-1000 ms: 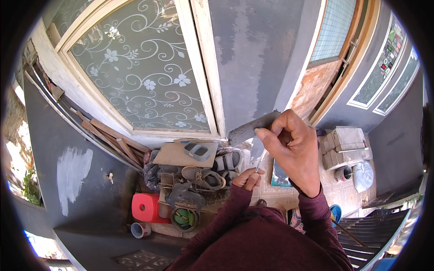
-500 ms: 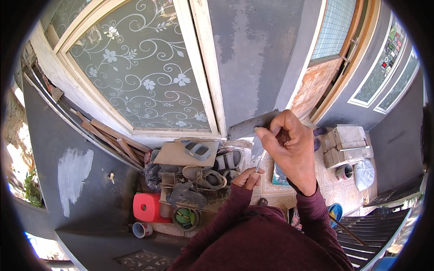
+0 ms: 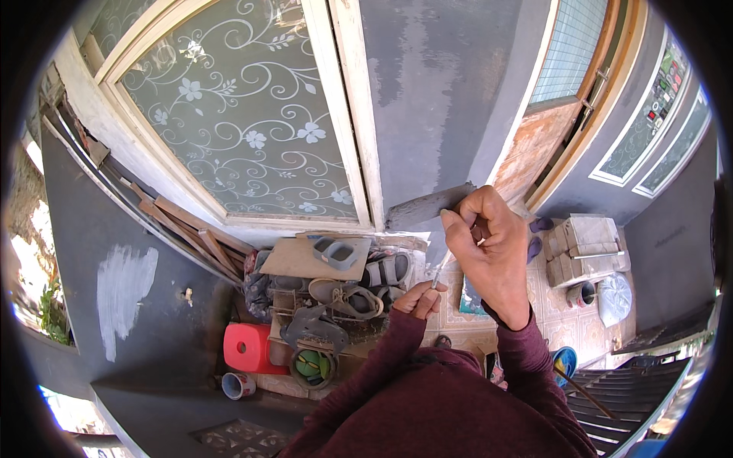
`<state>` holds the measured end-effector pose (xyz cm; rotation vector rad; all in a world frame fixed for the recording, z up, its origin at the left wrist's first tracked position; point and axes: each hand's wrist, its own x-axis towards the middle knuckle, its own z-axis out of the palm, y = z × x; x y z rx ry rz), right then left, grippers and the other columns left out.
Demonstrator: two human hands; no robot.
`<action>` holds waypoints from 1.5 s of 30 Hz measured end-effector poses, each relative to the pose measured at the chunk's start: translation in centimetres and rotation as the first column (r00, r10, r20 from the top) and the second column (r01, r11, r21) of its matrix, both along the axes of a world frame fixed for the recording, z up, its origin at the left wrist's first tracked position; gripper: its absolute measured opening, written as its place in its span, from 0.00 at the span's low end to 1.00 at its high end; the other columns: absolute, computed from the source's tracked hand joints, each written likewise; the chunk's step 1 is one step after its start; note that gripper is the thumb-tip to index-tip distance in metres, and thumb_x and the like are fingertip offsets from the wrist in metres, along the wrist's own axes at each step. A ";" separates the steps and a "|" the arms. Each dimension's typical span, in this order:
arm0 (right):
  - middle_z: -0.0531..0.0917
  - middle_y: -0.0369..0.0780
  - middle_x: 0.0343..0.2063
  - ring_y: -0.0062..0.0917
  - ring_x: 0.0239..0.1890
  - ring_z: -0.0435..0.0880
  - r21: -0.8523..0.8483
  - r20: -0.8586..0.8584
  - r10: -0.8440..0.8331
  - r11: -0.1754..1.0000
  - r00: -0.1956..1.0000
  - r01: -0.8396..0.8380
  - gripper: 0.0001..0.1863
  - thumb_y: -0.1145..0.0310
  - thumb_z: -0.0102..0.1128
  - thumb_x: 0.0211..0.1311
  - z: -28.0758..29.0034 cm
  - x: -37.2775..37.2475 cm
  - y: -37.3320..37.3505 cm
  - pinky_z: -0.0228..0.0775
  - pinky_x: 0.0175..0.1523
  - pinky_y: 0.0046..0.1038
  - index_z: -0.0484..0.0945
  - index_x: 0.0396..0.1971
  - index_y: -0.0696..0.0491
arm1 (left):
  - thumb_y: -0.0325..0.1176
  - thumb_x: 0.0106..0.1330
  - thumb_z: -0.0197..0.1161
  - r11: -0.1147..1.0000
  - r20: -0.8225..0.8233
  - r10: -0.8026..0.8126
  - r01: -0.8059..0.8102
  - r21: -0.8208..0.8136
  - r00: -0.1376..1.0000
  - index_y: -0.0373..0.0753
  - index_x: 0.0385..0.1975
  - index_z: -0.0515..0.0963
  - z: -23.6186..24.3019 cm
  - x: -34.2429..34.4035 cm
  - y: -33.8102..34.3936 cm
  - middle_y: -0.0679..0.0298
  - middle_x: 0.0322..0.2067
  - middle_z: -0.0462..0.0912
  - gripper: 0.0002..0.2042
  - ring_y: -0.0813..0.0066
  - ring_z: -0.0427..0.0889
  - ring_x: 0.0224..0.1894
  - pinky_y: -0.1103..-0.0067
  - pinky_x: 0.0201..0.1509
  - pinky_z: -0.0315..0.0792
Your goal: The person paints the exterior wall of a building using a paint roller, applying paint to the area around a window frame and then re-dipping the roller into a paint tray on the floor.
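Observation:
A paint roller with a dark grey, paint-coated sleeve (image 3: 427, 208) is held up in front of the wall (image 3: 427, 99), which is grey with lighter, patchy streaks. My left hand (image 3: 418, 301) is closed in a pinch round the roller's thin, pale-smeared rod (image 3: 440, 269). Above and right of it, my right hand (image 3: 489, 248) has curled fingers and thumb at the roller's right end. Its fingers hide that end, and I cannot make out what they pinch.
Below the frosted window (image 3: 237, 114) stand sandals and shoes (image 3: 347, 298), a cardboard sheet (image 3: 294, 258) and a red plastic stool (image 3: 246, 347). Wood strips (image 3: 187, 233) lean at left. At right are stacked blocks (image 3: 588, 252), a paint can (image 3: 582, 294), a plastic bag (image 3: 613, 298) and a blue bucket (image 3: 563, 362).
The view has shifted slightly. My right thumb has edged a little to the right along the roller's end. My left hand still pinches the rod in nearly the same place.

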<state>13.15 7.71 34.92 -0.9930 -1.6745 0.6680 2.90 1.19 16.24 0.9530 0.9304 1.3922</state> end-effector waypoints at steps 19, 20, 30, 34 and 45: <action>0.77 0.37 0.29 0.14 0.23 0.76 0.008 -0.390 0.112 0.993 0.914 -0.118 0.08 0.76 0.65 0.60 -1.5 2.0 -0.5 0.68 0.26 0.17 0.74 0.36 0.57 | 0.37 0.73 0.55 0.998 0.018 0.047 -0.048 0.051 0.999 0.39 0.45 0.79 -1.2 -0.4 0.2 0.74 0.23 0.71 0.11 0.89 0.64 0.24 0.88 0.27 0.59; 0.77 0.37 0.30 0.15 0.24 0.76 0.157 -0.246 0.061 0.987 0.967 -0.022 0.08 0.76 0.66 0.59 -1.9 1.9 -0.1 0.67 0.26 0.18 0.76 0.36 0.57 | 0.37 0.73 0.55 0.998 0.012 0.047 -0.047 0.050 0.999 0.39 0.45 0.79 -1.0 -0.4 0.2 0.73 0.23 0.71 0.11 0.89 0.64 0.24 0.88 0.27 0.59; 0.75 0.37 0.30 0.21 0.23 0.75 0.506 0.062 -0.069 0.862 0.996 0.028 0.14 0.79 0.72 0.47 -1.5 0.4 0.2 0.66 0.26 0.24 0.84 0.36 0.54 | 0.38 0.73 0.55 0.998 -0.023 0.057 -0.056 0.032 0.998 0.38 0.46 0.79 -1.4 0.0 -0.4 0.74 0.23 0.71 0.12 0.89 0.64 0.25 0.88 0.27 0.60; 0.76 0.37 0.29 0.22 0.24 0.76 0.528 0.058 -0.082 0.848 0.995 0.039 0.13 0.78 0.72 0.46 -1.9 0.2 0.5 0.66 0.26 0.24 0.83 0.35 0.54 | 0.38 0.73 0.55 0.998 -0.020 0.050 -0.049 0.033 0.999 0.38 0.46 0.79 -1.1 0.0 -0.5 0.73 0.23 0.71 0.12 0.89 0.64 0.25 0.88 0.28 0.60; 0.76 0.39 0.29 0.28 0.24 0.77 0.561 0.018 -0.171 0.817 0.985 0.132 0.11 0.78 0.67 0.52 -2.0 0.1 1.0 0.68 0.29 0.25 0.78 0.36 0.55 | 0.37 0.73 0.54 0.999 0.000 0.054 -0.054 -0.004 0.999 0.38 0.46 0.80 -1.2 0.0 -0.7 0.73 0.24 0.71 0.12 0.89 0.65 0.26 0.88 0.29 0.60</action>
